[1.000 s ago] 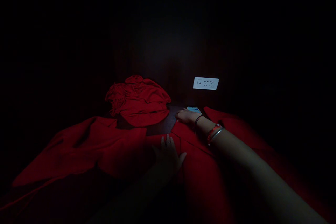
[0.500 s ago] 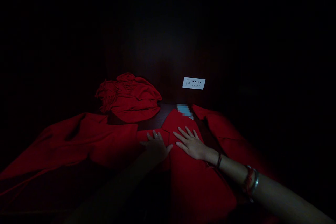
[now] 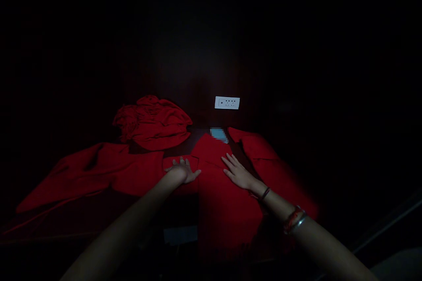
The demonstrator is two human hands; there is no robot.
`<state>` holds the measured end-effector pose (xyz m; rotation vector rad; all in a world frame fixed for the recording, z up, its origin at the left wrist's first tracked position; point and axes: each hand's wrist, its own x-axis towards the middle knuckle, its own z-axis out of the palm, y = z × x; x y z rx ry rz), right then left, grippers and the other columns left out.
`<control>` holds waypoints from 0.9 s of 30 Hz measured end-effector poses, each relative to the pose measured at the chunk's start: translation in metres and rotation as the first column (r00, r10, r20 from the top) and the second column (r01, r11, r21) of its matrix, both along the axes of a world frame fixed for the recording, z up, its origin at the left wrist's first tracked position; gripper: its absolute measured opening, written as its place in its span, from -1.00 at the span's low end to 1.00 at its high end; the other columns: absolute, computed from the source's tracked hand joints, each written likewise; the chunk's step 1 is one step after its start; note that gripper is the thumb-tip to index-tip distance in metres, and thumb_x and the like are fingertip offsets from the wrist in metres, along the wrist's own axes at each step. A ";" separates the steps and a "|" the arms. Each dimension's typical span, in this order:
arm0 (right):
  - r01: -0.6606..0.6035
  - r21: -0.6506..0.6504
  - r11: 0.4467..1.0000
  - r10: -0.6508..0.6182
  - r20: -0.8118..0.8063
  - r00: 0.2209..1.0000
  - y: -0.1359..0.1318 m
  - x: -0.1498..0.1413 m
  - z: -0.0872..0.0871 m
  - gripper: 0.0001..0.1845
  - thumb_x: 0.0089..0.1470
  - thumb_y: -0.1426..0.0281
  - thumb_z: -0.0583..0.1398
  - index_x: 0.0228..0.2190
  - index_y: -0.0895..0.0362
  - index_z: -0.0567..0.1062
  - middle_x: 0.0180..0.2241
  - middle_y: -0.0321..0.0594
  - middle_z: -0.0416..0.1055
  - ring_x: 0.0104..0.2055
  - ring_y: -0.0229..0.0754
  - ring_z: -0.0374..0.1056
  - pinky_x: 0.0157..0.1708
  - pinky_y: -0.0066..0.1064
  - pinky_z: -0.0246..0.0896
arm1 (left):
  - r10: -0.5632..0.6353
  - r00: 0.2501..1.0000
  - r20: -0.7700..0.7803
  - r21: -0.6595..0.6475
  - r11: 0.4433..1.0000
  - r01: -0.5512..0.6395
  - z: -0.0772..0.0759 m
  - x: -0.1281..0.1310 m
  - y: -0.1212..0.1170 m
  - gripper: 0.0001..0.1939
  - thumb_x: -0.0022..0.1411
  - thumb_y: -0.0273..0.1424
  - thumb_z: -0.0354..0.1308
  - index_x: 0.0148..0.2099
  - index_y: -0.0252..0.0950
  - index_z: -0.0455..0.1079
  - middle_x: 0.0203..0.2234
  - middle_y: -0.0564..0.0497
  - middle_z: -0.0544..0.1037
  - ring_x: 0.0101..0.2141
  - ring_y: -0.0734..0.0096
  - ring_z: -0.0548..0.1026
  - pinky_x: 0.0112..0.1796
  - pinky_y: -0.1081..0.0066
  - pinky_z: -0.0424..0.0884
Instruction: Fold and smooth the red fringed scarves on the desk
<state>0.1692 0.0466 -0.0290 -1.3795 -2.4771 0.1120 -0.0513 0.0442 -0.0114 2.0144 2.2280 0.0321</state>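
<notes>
Trainee: Where does the work lie?

Instructor: The middle red cloth (image 3: pixel 226 202) extends from below the wall socket (image 3: pixel 227 102) toward the operator. The bunched red cloth (image 3: pixel 161 123) lies left of and below the socket.

Trainee: How are the hands set?

Instructor: Both are below the socket, open and empty, fingers spread. The right hand (image 3: pixel 239 175) rests on the middle red cloth; the left hand (image 3: pixel 182 171) lies at its left edge.

Trainee: And good technique?

Instructor: The step appears to be smoothing. The left should anchor; the right should press outward evenly, clear of the blurred pale-blue item (image 3: pixel 218 135) just below the socket.
</notes>
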 end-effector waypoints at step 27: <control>0.241 -0.057 0.969 -0.247 -0.168 0.954 -0.009 0.020 0.017 -0.71 -0.16 0.46 0.05 -0.28 0.12 0.33 -0.38 -0.24 0.38 -0.36 -0.26 0.27 -0.40 -0.54 0.06 | -0.048 0.999 0.016 0.052 0.998 0.047 0.017 0.000 0.023 -0.69 0.00 -0.38 -0.13 -0.26 -0.35 0.37 -0.27 -0.16 0.44 -0.28 0.28 0.40 -0.36 0.46 0.27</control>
